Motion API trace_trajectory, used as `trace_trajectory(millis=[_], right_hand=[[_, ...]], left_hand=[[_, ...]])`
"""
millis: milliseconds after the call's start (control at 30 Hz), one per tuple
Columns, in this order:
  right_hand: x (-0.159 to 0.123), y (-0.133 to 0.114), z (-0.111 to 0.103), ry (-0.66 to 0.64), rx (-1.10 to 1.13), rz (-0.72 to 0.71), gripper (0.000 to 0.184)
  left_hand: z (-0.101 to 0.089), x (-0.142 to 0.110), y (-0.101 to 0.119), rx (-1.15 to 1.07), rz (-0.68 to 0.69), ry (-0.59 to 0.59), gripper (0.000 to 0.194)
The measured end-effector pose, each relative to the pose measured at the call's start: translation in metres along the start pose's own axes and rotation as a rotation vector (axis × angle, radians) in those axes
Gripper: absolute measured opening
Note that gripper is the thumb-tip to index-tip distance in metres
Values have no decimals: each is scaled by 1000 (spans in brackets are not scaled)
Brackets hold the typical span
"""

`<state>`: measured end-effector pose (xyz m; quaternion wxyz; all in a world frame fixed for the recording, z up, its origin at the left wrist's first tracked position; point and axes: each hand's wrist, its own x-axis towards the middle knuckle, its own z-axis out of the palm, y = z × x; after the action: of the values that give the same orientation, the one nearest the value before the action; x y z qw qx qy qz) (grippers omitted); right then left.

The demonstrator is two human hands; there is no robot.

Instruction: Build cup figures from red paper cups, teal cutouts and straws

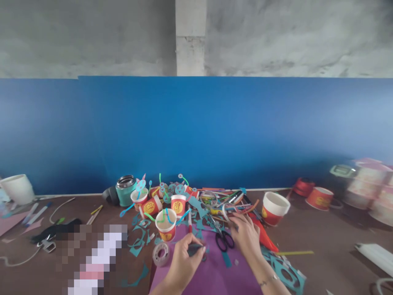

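My left hand is closed, thumb and fingers pinching a small dark object whose kind I cannot make out. It is over a purple sheet, just right of a tape roll. My right hand reaches to the pile of pipe cleaners, fingers curled at a white curved strip. Black-handled scissors lie beside that hand. Left of the pile, a paper cup with green and blue pipe-cleaner arms stands upright near other decorated cups.
Blue paper scraps litter the table. A teal thermos stands behind the cups. To the right are a red and white cup and another cup upside down. A blue partition rises behind. Lower left is pixelated.
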<state>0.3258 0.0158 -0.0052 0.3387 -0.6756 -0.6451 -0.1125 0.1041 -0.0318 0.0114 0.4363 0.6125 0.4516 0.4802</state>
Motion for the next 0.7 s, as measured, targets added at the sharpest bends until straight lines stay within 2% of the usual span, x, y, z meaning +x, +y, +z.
trace_trajectory(millis=[167,300,333,467,533,700], right_hand=[[-5,-31,-16,-68,301,-145,17],[-17,-53,-25,-149,399,-195,15],[-19,-56,-26,-162,406,-211,15],[-26,-63,-26,-209,398,-287,16],[-28,-65,-26,-230,408,-306,16],[-28,-69,-30,-278,423,-350,17]], left_hand=[[1,-3,3,94,31,-8,9],[2,-2,4,93,41,7,8],[2,-1,4,70,31,7,14],[1,1,2,-1,22,-51,63],[1,1,1,56,40,-79,68],[2,-2,1,246,53,-127,68]])
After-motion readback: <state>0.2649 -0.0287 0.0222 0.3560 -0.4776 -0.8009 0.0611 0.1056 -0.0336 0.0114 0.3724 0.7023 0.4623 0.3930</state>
